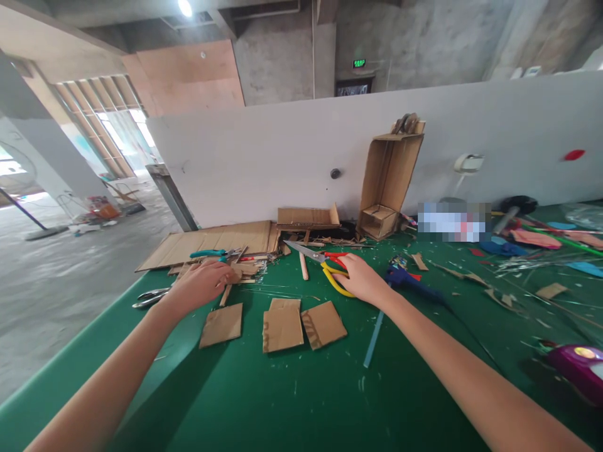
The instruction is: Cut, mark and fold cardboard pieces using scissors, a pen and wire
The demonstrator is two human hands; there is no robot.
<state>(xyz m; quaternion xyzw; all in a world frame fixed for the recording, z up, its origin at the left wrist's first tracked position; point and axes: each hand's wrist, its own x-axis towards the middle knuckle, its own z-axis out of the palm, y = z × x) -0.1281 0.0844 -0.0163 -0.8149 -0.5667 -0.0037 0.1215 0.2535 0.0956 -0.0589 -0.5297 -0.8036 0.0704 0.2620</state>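
Note:
My right hand [360, 278] grips scissors [308, 252] by their red and yellow handles. The blades point away to the left, close together, above a short wooden stick [304, 267]. My left hand [207, 279] is over a heap of cardboard scraps [247, 270], fingers loosely extended; whether it touches a scrap I cannot tell. Teal-handled pliers [207, 253] lie just beyond it. On the near side are cut cardboard squares: one on the left [222, 325], an overlapping pair in the middle [283, 329] and one on the right [325, 324].
A tall open cardboard box [390, 176] stands against the white partition [264, 157]. Flat cardboard [226, 243] lies at the back left. A blue glue gun [414, 282] with its cord rests right of my hand. Metal-handled tool [151, 297] sits near the left edge; a purple object [577, 370] is far right.

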